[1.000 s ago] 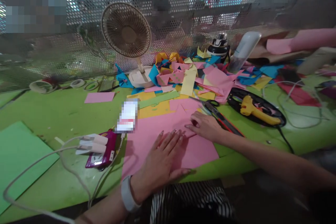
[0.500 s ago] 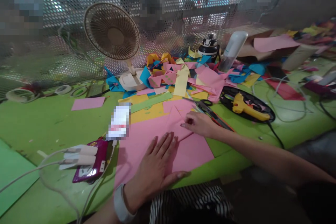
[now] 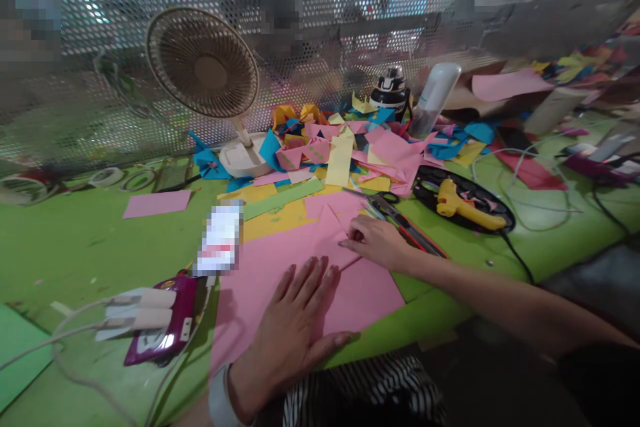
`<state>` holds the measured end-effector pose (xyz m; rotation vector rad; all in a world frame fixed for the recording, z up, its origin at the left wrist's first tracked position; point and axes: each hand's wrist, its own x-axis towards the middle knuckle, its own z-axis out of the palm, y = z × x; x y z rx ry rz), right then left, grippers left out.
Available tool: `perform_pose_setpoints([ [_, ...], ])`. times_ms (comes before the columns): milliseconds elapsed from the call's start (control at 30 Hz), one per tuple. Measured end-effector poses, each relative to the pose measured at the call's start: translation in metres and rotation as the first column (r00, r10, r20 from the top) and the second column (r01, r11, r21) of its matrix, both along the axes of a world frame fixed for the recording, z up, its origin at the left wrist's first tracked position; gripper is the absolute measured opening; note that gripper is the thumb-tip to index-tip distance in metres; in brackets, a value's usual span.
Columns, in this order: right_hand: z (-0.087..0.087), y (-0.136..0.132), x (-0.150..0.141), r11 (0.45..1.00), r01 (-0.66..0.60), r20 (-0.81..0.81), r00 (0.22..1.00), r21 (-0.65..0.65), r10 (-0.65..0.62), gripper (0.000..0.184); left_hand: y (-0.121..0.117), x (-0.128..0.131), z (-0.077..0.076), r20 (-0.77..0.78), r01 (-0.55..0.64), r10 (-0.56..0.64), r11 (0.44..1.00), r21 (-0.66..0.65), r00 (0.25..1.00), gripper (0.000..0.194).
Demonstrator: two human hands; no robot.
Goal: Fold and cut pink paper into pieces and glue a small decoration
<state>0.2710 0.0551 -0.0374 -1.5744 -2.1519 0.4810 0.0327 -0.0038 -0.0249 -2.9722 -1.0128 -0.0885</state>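
My left hand [image 3: 290, 320] lies flat with fingers outstretched on a large pink sheet of paper [image 3: 240, 293], holding nothing. A smaller folded piece of pink paper [image 3: 327, 232], with a pointed top, rests on that sheet beyond my left fingertips. My right hand [image 3: 380, 243] is curled, its thumb and fingers closed on the right side of the folded paper. Scissors [image 3: 385, 199] and a cutter knife with orange edges [image 3: 413, 230] lie just behind my right hand.
A fan [image 3: 207, 70] stands at the back beside heaped coloured paper pieces [image 3: 395, 153]. A yellow glue gun [image 3: 465, 203] sits in a black tray at right. Left are a phone [image 3: 220, 237], a purple power box [image 3: 175, 320] with chargers, cables, and tape rolls [image 3: 106, 177].
The whole scene has shifted left in view as the camera turned right. Both hands keep nearly the same places on the pink paper.
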Motion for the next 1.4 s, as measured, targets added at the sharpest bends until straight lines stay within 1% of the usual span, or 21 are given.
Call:
perform_pose_setpoints([
  [467, 0.007, -0.006, -0.005, 0.997, 0.063, 0.115, 0.992, -0.035, -0.059, 0.023, 0.0, 0.0, 0.0, 0.017, 0.001, -0.001, 1.0, -0.002, 1.0, 0.078],
  [567, 0.005, -0.005, -0.004, 0.998, 0.061, 0.106, 0.993, -0.034, -0.057, 0.023, 0.0, 0.001, 0.0, 0.019, 0.002, -0.002, 1.0, -0.003, 1.0, 0.078],
  [667, 0.004, -0.002, 0.0, 0.999, 0.046, 0.041, 0.998, -0.026, -0.045, 0.024, 0.0, 0.001, 0.0, 0.023, 0.005, -0.005, 1.0, -0.001, 1.0, 0.077],
  [733, 0.009, -0.001, 0.003, 0.998, 0.065, -0.006, 0.998, 0.008, -0.065, 0.025, 0.0, 0.001, -0.001, 0.028, 0.007, -0.007, 1.0, 0.005, 1.0, 0.077],
  [800, 0.017, -0.001, 0.004, 0.995, 0.087, -0.034, 0.996, 0.051, -0.085, 0.026, 0.0, 0.0, -0.001, 0.036, 0.008, -0.008, 1.0, 0.012, 0.999, 0.077],
  [833, 0.023, -0.002, 0.004, 0.995, 0.08, -0.037, 0.996, 0.053, -0.078, 0.025, 0.0, 0.0, -0.002, 0.038, 0.009, -0.009, 1.0, 0.013, 0.999, 0.077],
  [867, 0.029, -0.003, 0.003, 0.998, 0.053, -0.03, 0.998, 0.032, -0.052, 0.025, 0.0, 0.0, -0.002, 0.038, 0.01, -0.011, 1.0, 0.014, 0.999, 0.078],
  [933, 0.04, -0.006, -0.001, 0.997, -0.043, 0.003, 0.999, -0.068, 0.044, 0.025, 0.0, -0.001, -0.003, 0.036, 0.009, -0.009, 1.0, 0.011, 0.999, 0.078],
  [1000, 0.047, -0.008, -0.005, 0.963, -0.13, 0.008, 0.991, -0.234, 0.135, 0.023, 0.0, -0.001, -0.003, 0.034, 0.003, -0.003, 1.0, 0.007, 0.999, 0.078],
  [1033, 0.049, -0.008, -0.007, 0.931, -0.161, -0.02, 0.986, -0.329, 0.163, 0.021, 0.0, -0.001, -0.004, 0.035, -0.001, 0.001, 1.0, 0.005, 0.999, 0.078],
  [1100, 0.05, -0.005, -0.011, 0.837, -0.204, -0.11, 0.979, -0.507, 0.171, 0.02, 0.0, 0.0, -0.004, 0.038, -0.003, 0.003, 1.0, 0.001, 0.999, 0.078],
  [1167, 0.05, 0.001, -0.014, 0.739, -0.231, -0.182, 0.972, -0.632, 0.148, 0.02, 0.0, 0.0, -0.004, 0.037, -0.002, 0.002, 1.0, -0.003, 0.999, 0.079],
  [1233, 0.049, 0.009, -0.016, 0.665, -0.256, -0.211, 0.966, -0.702, 0.149, 0.021, 0.0, 0.0, -0.004, 0.028, -0.007, 0.007, 1.0, -0.006, 1.0, 0.08],
  [1300, 0.048, 0.016, -0.018, 0.603, -0.286, -0.232, 0.958, -0.745, 0.169, 0.022, 0.0, 0.0, -0.004, 0.023, -0.009, 0.009, 1.0, -0.003, 1.0, 0.08],
  [1400, 0.046, 0.025, -0.019, 0.538, -0.323, -0.26, 0.946, -0.778, 0.191, 0.029, 0.0, 0.0, -0.004, 0.032, 0.001, -0.001, 1.0, 0.001, 0.999, 0.078],
])
